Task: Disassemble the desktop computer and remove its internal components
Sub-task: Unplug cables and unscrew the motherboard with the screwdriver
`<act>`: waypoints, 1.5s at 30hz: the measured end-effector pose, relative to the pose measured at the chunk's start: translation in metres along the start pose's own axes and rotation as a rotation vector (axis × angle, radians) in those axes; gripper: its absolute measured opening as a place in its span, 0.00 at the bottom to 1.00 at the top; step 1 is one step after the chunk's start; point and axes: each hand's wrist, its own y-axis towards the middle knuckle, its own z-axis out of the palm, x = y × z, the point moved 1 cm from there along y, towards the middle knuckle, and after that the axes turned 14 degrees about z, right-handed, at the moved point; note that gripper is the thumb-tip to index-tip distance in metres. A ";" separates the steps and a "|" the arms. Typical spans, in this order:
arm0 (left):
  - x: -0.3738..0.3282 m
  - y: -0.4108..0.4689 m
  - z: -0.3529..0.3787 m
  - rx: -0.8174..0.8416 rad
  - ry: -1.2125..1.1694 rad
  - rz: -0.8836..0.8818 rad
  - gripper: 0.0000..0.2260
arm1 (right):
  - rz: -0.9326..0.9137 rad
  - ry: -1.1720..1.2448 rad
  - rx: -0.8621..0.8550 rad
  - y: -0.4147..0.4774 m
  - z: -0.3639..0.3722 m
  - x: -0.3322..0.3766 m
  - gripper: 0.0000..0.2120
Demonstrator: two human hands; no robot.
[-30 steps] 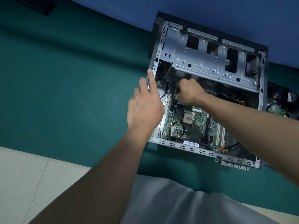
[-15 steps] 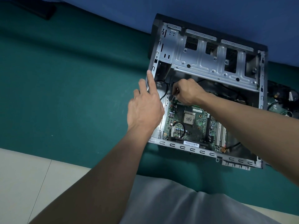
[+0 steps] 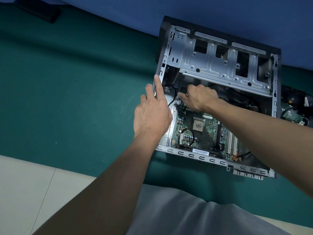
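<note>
Teal-green matting is covering the counter (image 3: 76, 99), with a blue backdrop (image 3: 220, 11) rising behind it. One grey sheet-metal desktop computer case (image 3: 211, 161) is lying open on its side at the far right of the counter. One perforated steel drive cage (image 3: 211, 65) is spanning its upper half. One green motherboard (image 3: 208, 133) is sitting in the lower half and carrying one square bare processor (image 3: 198, 124) and two white expansion slots (image 3: 232, 143).

Two hands are working. The left hand (image 3: 152, 116) is bracing the case's left wall, grip spread, index finger straight along the edge. The right hand (image 3: 199, 99) is reaching to the board's far left corner, grip curling onto a small black connector (image 3: 183, 90) beside one thin black cable (image 3: 172, 97).

Caution: pulling the connector at an angle is likely to bend pins or tear wires. Releasing the brace is likely to let the case slide. The bare metal edges may be sharp enough to cut.
</note>
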 end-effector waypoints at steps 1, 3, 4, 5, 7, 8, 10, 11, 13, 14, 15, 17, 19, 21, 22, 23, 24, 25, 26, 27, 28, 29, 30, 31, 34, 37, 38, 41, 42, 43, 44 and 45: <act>0.000 0.000 0.000 -0.002 0.001 -0.001 0.39 | 0.026 -0.021 -0.026 0.000 0.000 0.000 0.23; 0.000 0.000 0.000 -0.006 0.000 -0.002 0.38 | 0.006 -0.022 -0.044 -0.001 0.000 0.001 0.20; 0.000 0.000 0.000 -0.008 0.000 -0.001 0.38 | -0.009 -0.012 -0.033 -0.002 -0.001 0.001 0.16; 0.000 0.000 0.000 -0.009 0.000 0.001 0.38 | -0.006 -0.002 -0.009 -0.003 -0.004 0.002 0.13; 0.000 0.000 0.000 -0.011 0.000 0.001 0.38 | 0.002 0.019 0.037 -0.003 -0.007 0.002 0.10; 0.000 0.000 0.000 -0.011 -0.002 -0.001 0.38 | -0.002 0.025 0.056 -0.003 -0.007 0.003 0.09; 0.000 0.000 0.000 -0.010 -0.007 -0.002 0.38 | -0.011 -0.003 0.048 -0.004 -0.006 0.002 0.11; 0.000 0.000 0.001 -0.009 -0.008 -0.003 0.38 | -0.009 -0.032 0.028 -0.003 -0.004 0.001 0.15; 0.000 0.000 0.001 -0.009 -0.007 -0.004 0.38 | -0.005 -0.080 -0.005 -0.003 -0.005 0.000 0.20; 0.000 0.000 0.001 -0.009 -0.008 -0.005 0.38 | -0.017 -0.080 -0.008 -0.003 -0.006 0.000 0.18; 0.000 0.000 0.001 -0.008 -0.009 -0.004 0.39 | -0.023 -0.068 -0.001 -0.003 -0.007 0.000 0.15; 0.000 0.000 0.001 -0.009 -0.007 -0.004 0.39 | -0.010 -0.027 0.032 -0.004 -0.010 0.003 0.10; 0.000 0.000 0.001 -0.010 -0.001 -0.005 0.39 | -0.016 0.031 0.059 -0.003 -0.011 0.004 0.05; 0.000 0.000 0.001 -0.013 -0.003 -0.004 0.38 | -0.032 0.039 0.082 -0.002 -0.011 0.005 0.02; 0.000 0.000 0.001 -0.012 -0.006 -0.004 0.38 | -0.034 0.011 0.082 -0.002 -0.009 0.006 0.04; 0.000 0.000 0.001 -0.012 -0.007 -0.003 0.38 | -0.024 -0.025 0.073 -0.001 -0.007 0.005 0.11; 0.000 0.000 0.001 -0.012 -0.007 -0.004 0.38 | -0.006 -0.045 0.055 -0.001 -0.006 0.005 0.17; 0.000 0.000 0.001 -0.011 -0.006 -0.005 0.38 | 0.008 -0.040 0.029 -0.001 -0.006 0.004 0.20; 0.000 0.000 0.001 -0.011 -0.003 -0.004 0.39 | 0.007 -0.020 0.006 -0.001 -0.005 0.003 0.19; 0.000 0.000 0.001 -0.012 -0.001 -0.004 0.39 | -0.006 -0.008 -0.015 -0.001 -0.004 0.003 0.16; 0.000 0.000 0.001 -0.011 -0.001 -0.003 0.39 | -0.012 -0.001 -0.017 -0.002 -0.004 0.003 0.13; 0.000 0.000 0.001 -0.011 -0.002 -0.003 0.39 | -0.005 0.014 -0.007 -0.002 -0.005 0.003 0.10; 0.000 0.000 0.001 -0.011 -0.004 -0.003 0.39 | 0.002 0.052 0.013 0.000 -0.004 0.003 0.07; 0.000 0.000 0.000 -0.011 -0.006 -0.004 0.39 | 0.007 0.097 0.045 0.001 -0.004 0.003 0.04; 0.000 0.000 0.000 -0.010 -0.009 -0.007 0.39 | 0.011 0.131 0.092 0.004 -0.002 0.003 0.04; 0.000 0.000 0.000 -0.008 -0.010 -0.006 0.39 | 0.041 -0.017 0.010 0.004 -0.001 0.000 0.22; 0.000 0.000 0.000 -0.008 -0.010 -0.005 0.39 | 0.029 -0.028 -0.004 0.004 -0.002 0.000 0.21; 0.000 0.000 0.000 -0.012 -0.012 -0.004 0.39 | -0.016 -0.003 0.038 0.002 -0.005 0.002 0.10; 0.000 0.000 -0.001 -0.013 -0.011 -0.004 0.39 | -0.013 0.017 0.050 0.002 -0.006 0.002 0.07; 0.000 0.000 0.000 -0.012 -0.009 -0.005 0.39 | -0.017 0.048 0.057 0.003 -0.006 0.002 0.05; 0.000 0.000 0.000 -0.013 -0.009 -0.006 0.39 | -0.013 0.069 0.065 0.003 -0.006 0.002 0.03; 0.000 0.000 0.000 -0.012 -0.009 -0.007 0.39 | -0.008 0.070 0.068 0.003 -0.006 0.003 0.02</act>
